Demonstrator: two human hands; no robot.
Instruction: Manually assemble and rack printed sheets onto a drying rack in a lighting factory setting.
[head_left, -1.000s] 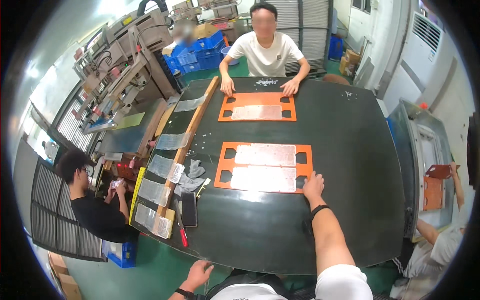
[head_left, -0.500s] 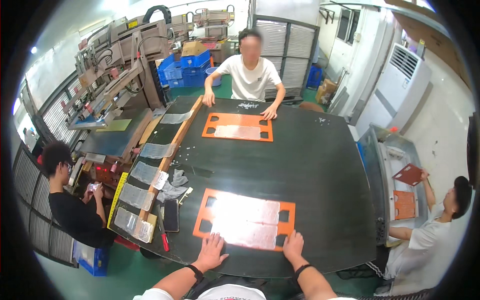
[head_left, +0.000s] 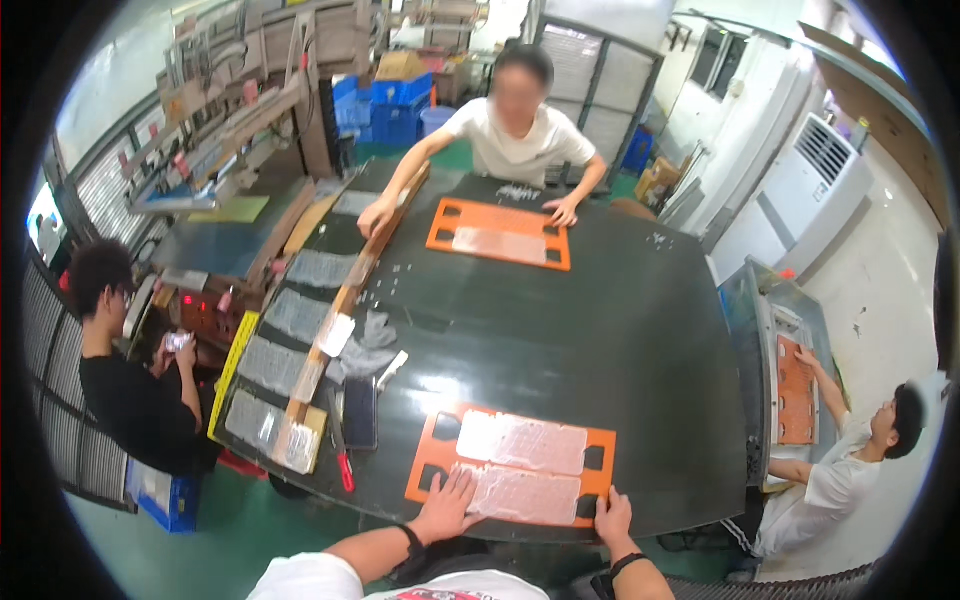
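Bare left hand [head_left: 447, 507] and bare right hand [head_left: 614, 517] on a flat, rectangular orange board [head_left: 438, 452]

The orange board lies at the near edge of a dark green, smooth surface [head_left: 670, 360]. On it sit two translucent, rectangular plastic sheets, an upper sheet [head_left: 525, 443] and a lower sheet [head_left: 525, 495], side by side between its dark cut-outs. The left hand lies palm down at the lower left, its fingers stretched out, slightly spread, and reaching over the end of the lower sheet. The right hand touches the lower right corner (whether its fingers pinch the edge, I cannot tell).

Left of the board are a dark, flat phone [head_left: 361, 413], a knife with a red handle [head_left: 346, 472] and a crumpled grey cloth [head_left: 368, 350], all beside a long brown wooden strip [head_left: 349, 297]. Across the surface, a person in a white shirt [head_left: 520, 145] has one hand by the wooden strip and the other at a second orange board [head_left: 490, 215].
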